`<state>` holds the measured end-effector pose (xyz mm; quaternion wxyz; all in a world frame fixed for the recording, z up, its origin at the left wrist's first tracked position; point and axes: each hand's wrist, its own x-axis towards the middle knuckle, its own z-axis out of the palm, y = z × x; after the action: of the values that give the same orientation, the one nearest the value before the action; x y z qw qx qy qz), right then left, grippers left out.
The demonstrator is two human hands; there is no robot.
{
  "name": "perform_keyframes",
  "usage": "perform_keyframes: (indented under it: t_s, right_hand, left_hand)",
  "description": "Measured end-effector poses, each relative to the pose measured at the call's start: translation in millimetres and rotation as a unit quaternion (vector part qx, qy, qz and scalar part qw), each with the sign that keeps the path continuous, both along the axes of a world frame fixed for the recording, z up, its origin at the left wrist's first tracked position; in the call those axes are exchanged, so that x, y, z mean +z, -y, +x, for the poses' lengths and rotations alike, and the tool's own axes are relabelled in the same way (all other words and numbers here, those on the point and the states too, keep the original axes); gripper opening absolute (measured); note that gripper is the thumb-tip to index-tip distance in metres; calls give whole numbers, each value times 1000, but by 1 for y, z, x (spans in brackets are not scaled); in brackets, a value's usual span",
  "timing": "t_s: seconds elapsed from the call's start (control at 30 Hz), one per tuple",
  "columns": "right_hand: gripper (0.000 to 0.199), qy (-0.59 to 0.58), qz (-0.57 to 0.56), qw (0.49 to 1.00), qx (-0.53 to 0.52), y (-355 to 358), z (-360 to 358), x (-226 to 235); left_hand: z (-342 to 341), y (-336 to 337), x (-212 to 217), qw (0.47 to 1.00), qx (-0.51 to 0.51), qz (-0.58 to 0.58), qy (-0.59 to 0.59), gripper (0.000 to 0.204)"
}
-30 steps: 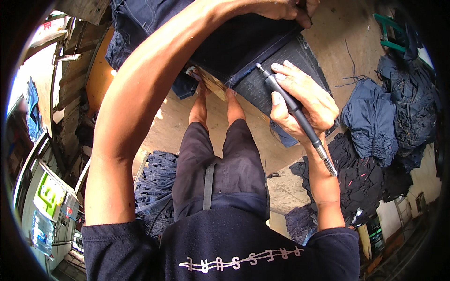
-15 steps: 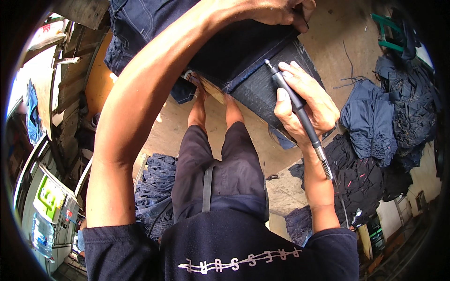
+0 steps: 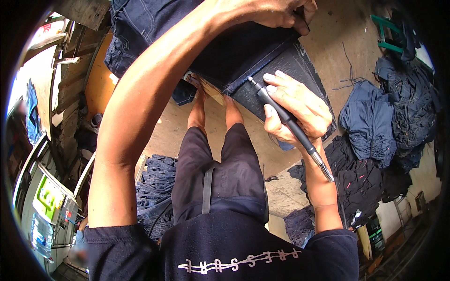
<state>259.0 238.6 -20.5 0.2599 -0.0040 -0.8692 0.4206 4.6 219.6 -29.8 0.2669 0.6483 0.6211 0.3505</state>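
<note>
My right hand (image 3: pixel 307 107) is wrapped around a black rotary tool handpiece (image 3: pixel 282 112), which has a metal tip and a spring-sleeved flexible shaft at its back end. That tip touches the stitched hem of a dark denim garment (image 3: pixel 220 54), near the hem's lower left corner. Whitish-blue wear shows along the hem edge. At the top, my left hand (image 3: pixel 281 15) pinches the far end of the same hem; part of this hand is cut off by the picture's edge. Beneath the hem lies a worn black board (image 3: pixel 295 65).
Blue-grey garments (image 3: pixel 368 122) and a black cloth heap (image 3: pixel 354 173) lie on the right. Folded jeans (image 3: pixel 154 187) are stacked left of my legs. A green frame (image 3: pixel 387 33) stands at the upper right. Left, there is a green-and-white container (image 3: pixel 47 199) beside plastic bottles (image 3: pixel 42 234).
My right hand has moved the rotary tool handpiece down and left along the hem, toward its corner. My left hand keeps its hold with barely any movement.
</note>
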Motion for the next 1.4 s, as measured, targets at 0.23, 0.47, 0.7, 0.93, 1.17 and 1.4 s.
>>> perform_keyframes:
  t_s: [0.23, 0.47, 0.7, 0.93, 1.17, 1.4]
  right_hand:
    - [27, 20, 10, 997, -73, 0, 4, 2]
    - [25, 24, -45, 985, -165, -5, 16, 14]
    - [24, 17, -11, 997, -80, 7, 17, 7]
    - [23, 15, 14, 1000, -12, 15, 17, 7]
    - [20, 1, 15, 1000, 2, 18, 13, 3]
    - [21, 6, 15, 1000, -12, 17, 13, 6]
  left_hand:
    - [0, 0, -1, 1000, -3, 15, 17, 15]
    - [66, 98, 10, 848, 455, 250, -105, 43]
    - [171, 208, -36, 646, 511, -36, 566, 36]
    - [164, 208, -44, 682, 510, 59, 521, 15]
    - [178, 201, -51, 646, 516, 91, 555, 13]
    - [172, 203, -48, 671, 515, 65, 529, 14]
